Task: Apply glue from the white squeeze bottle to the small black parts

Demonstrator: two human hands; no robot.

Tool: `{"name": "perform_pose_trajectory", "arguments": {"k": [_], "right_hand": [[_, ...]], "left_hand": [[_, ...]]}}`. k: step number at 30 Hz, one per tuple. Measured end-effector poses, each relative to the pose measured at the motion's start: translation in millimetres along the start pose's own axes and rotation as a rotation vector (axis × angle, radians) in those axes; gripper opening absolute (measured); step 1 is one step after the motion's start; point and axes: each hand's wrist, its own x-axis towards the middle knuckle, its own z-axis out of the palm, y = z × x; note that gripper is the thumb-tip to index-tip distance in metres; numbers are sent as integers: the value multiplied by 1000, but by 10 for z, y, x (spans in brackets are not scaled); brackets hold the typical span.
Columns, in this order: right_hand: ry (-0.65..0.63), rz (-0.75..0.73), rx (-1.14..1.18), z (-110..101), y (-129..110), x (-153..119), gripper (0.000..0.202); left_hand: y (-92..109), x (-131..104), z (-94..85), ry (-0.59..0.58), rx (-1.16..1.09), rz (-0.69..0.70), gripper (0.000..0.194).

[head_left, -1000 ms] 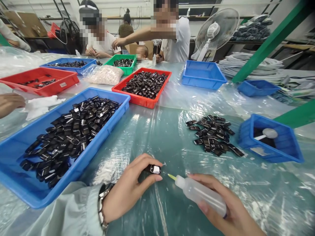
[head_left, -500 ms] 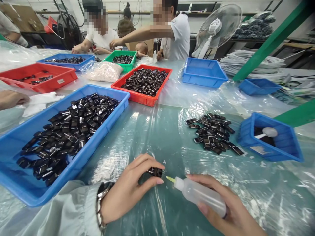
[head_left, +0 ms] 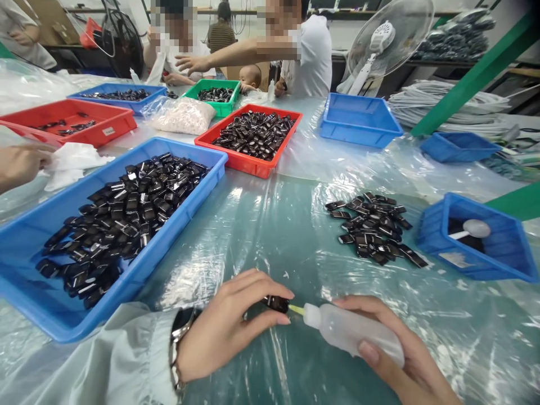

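Between the thumb and fingers of my left hand (head_left: 234,326) is a small glossy black plastic part (head_left: 277,304), its rear half hidden by the fingers. My right hand (head_left: 392,337) grips a translucent white squeeze bottle (head_left: 356,332), tilted nearly flat. The bottle's thin yellow-green nozzle (head_left: 296,309) points left and meets the near end of the black part, or comes very close to it. Beyond my right hand lies a loose pile of similar black parts (head_left: 375,225) on the plastic-covered green table (head_left: 261,225).
A large blue tray (head_left: 169,247) of black parts stands at left. Behind are a red tray (head_left: 248,169) and a green tray (head_left: 217,109), both filled. At right, a blue bin (head_left: 485,253) holds a white spoon (head_left: 476,228). A co-worker's hand (head_left: 21,166) reaches in at left.
The bottle's nozzle and the black part have come together; before, a small gap lay between them. Across the table, a co-worker's outstretched hand has opened. The view has shifted slightly.
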Motion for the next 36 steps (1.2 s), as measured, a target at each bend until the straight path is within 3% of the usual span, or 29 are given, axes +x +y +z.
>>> {"name": "perform_pose_trajectory", "arguments": {"k": [6, 17, 26, 32, 36], "right_hand": [[-147, -112, -144, -124, 100, 82, 32], [-137, -141, -214, -139, 106, 91, 29], [-186, -90, -194, -184, 99, 81, 31], [-115, 64, 30, -87, -23, 28, 33], [-98, 92, 62, -43, -67, -4, 31]], "left_hand": [[8, 2, 8, 1, 1, -4, 17], [16, -12, 9, -7, -2, -10, 17], [14, -34, 20, -25, -9, 1, 16], [18, -37, 29, -33, -20, -8, 23], [16, -36, 33, -55, 12, 6, 28]]}}
